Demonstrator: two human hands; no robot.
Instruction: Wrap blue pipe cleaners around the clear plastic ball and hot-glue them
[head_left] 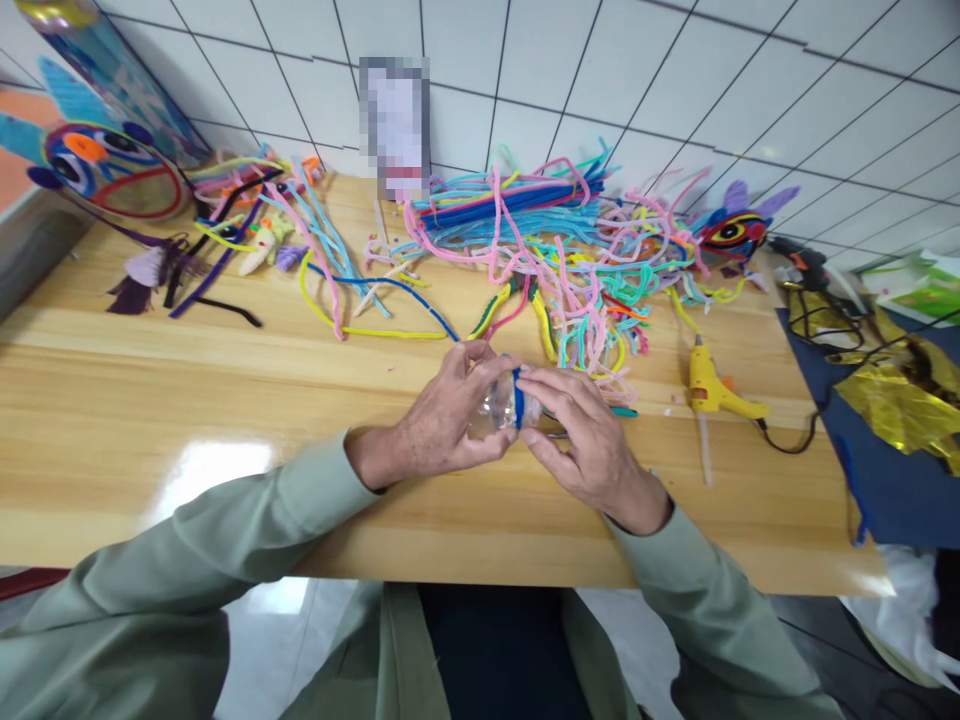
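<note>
Near the front middle of the table, my left hand is wrapped round a small clear plastic bottle, which lies on its side between my hands. A blue pipe cleaner runs as a band round the bottle. My right hand closes on the bottle's right end, its fingertips pressing at the blue band. Just beyond my hands lie pliers with yellow-and-green handles. A teal-tipped tool is partly hidden behind my right hand.
A yellow glue gun with a cord lies to the right. Bundled blue pipe cleaners and tangled pink ones spread along the back. Decorated fish-like crafts stand at the left and right. Gold foil lies far right.
</note>
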